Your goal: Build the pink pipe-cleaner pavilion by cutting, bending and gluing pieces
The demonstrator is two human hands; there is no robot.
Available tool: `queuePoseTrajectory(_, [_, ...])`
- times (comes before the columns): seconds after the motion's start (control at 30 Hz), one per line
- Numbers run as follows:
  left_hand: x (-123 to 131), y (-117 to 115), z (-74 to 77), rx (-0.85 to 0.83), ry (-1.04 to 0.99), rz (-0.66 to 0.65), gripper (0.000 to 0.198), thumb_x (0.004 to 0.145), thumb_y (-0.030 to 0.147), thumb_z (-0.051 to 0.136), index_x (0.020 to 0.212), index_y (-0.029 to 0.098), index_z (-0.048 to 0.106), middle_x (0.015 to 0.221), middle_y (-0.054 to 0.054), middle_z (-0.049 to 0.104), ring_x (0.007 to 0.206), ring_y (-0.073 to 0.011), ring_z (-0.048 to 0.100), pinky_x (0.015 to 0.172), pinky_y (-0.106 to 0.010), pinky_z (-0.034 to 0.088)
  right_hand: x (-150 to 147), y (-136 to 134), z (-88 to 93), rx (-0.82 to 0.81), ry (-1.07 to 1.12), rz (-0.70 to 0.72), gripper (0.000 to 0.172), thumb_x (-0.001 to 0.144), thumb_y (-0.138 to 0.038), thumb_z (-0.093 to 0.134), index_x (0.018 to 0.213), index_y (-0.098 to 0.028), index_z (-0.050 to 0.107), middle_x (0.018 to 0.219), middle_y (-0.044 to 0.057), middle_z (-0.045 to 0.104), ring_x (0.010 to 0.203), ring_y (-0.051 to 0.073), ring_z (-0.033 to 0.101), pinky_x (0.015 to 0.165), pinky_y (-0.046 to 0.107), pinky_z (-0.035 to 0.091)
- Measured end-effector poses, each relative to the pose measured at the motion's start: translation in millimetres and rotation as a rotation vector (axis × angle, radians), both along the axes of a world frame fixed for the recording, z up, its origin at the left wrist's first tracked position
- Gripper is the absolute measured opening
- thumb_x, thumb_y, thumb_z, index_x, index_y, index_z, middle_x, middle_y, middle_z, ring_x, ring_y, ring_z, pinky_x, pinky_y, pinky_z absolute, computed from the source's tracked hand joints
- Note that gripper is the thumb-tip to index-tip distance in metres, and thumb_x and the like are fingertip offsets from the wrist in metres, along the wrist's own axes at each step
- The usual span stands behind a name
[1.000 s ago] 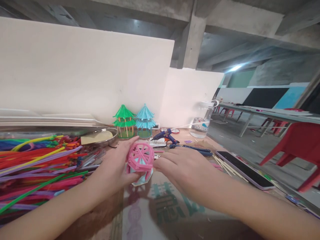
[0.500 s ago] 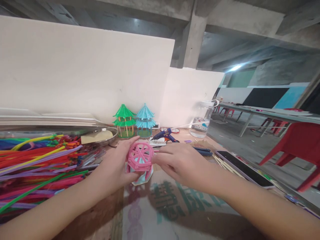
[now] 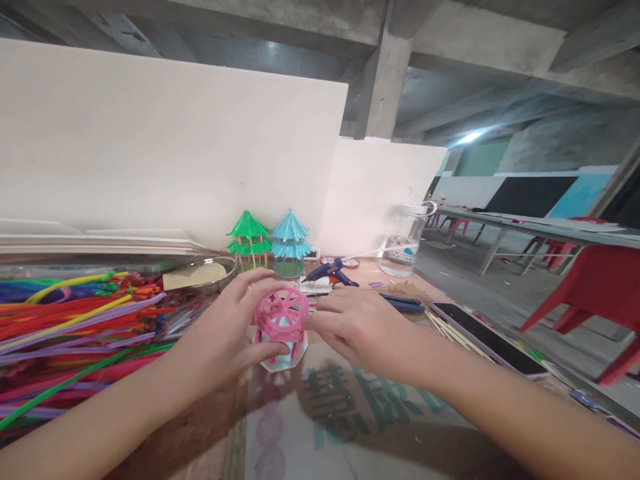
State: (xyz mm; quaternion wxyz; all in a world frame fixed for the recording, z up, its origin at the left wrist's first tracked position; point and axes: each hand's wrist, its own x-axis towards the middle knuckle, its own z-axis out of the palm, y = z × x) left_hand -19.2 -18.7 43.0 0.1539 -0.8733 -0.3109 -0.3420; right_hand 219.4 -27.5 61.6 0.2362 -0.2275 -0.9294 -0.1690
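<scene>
A small pink pavilion model point(image 3: 283, 308), with a spoked ring on top and posts on a pale blue base point(image 3: 283, 362), stands upright in front of me. It appears to be made of fuzzy craft stems. My left hand point(image 3: 237, 320) wraps its left side, thumb across the front and fingers behind the ring. At the right rim, the bent fingertips of my right hand point(image 3: 353, 327) pinch the ring's edge; the thumb is mostly hidden. Beyond them are a green pavilion model point(image 3: 249, 241), a light blue one point(image 3: 290, 243) and a blue glue gun point(image 3: 331, 272).
Many coloured pipe cleaners point(image 3: 75, 340) are piled on the left, near a metal dish point(image 3: 220, 273). To the right lie pliers point(image 3: 403, 303), thin sticks point(image 3: 455, 333) and a phone point(image 3: 490, 340). A clear water jug point(image 3: 400, 250) stands behind, beside white boards point(image 3: 175, 153).
My left fingers have lifted and spread a little behind the pink ring. The model's base shows more now, and the ring sits at a slightly different angle. My right hand has barely moved.
</scene>
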Motion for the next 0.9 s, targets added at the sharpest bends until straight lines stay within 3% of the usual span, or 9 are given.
queuePoseTrajectory(0.13, [-1.9, -2.4, 2.2, 0.307, 0.101, -0.12, 0.026, 0.085, 0.02, 0.066, 0.109, 0.022, 0.057, 0.115, -0.008, 0.057, 0.114, -0.0246, 0.055, 0.099, -0.042, 0.049, 0.0, 1.0, 0.1, 0.01, 0.015, 0.019, 0.022, 0.094, -0.011, 0.045, 0.096, -0.018, 0.066, 0.092, 0.008, 0.069, 0.08, 0.016, 0.06, 0.069, 0.026, 0.039])
queuePoseTrajectory(0.27, [2.4, -3.1, 0.5, 0.3, 0.12, -0.106, 0.016, 0.086, 0.017, 0.063, 0.101, 0.02, 0.058, 0.111, -0.009, 0.058, 0.114, -0.0256, 0.054, 0.101, -0.044, 0.047, -0.2, 0.7, -0.1, -0.001, 0.012, 0.023, 0.023, 0.095, -0.013, 0.044, 0.097, -0.018, 0.066, 0.092, 0.008, 0.069, 0.081, 0.016, 0.06, 0.07, 0.026, 0.039])
queuePoseTrajectory(0.47, [2.2, -1.4, -3.5, 0.348, 0.121, -0.088, 0.013, 0.085, 0.013, 0.065, 0.094, 0.02, 0.059, 0.108, -0.008, 0.061, 0.113, -0.0245, 0.056, 0.1, -0.044, 0.048, -0.8, -0.2, 0.7, -0.017, -0.012, 0.002, 0.021, 0.095, -0.013, 0.045, 0.096, -0.016, 0.066, 0.087, 0.007, 0.068, 0.078, 0.016, 0.06, 0.068, 0.026, 0.038])
queuePoseTrajectory(0.7, [-2.9, -0.6, -2.1, 0.315, 0.13, -0.07, 0.025, 0.087, 0.019, 0.065, 0.11, 0.024, 0.057, 0.114, -0.008, 0.06, 0.113, -0.0236, 0.056, 0.099, -0.044, 0.049, -1.4, -0.7, 0.6, 0.01, -0.016, -0.005, 0.024, 0.095, -0.012, 0.043, 0.101, -0.017, 0.066, 0.088, 0.007, 0.069, 0.077, 0.016, 0.059, 0.067, 0.027, 0.039])
queuePoseTrajectory(0.9, [-1.7, -0.3, -1.6, 0.312, 0.149, -0.078, 0.021, 0.087, 0.013, 0.063, 0.104, 0.025, 0.059, 0.112, -0.007, 0.062, 0.114, -0.0228, 0.056, 0.099, -0.043, 0.049, -0.9, 0.5, 0.7, 0.001, -0.023, -0.015, 0.022, 0.094, -0.011, 0.045, 0.095, -0.016, 0.067, 0.087, 0.007, 0.069, 0.075, 0.016, 0.058, 0.065, 0.027, 0.037])
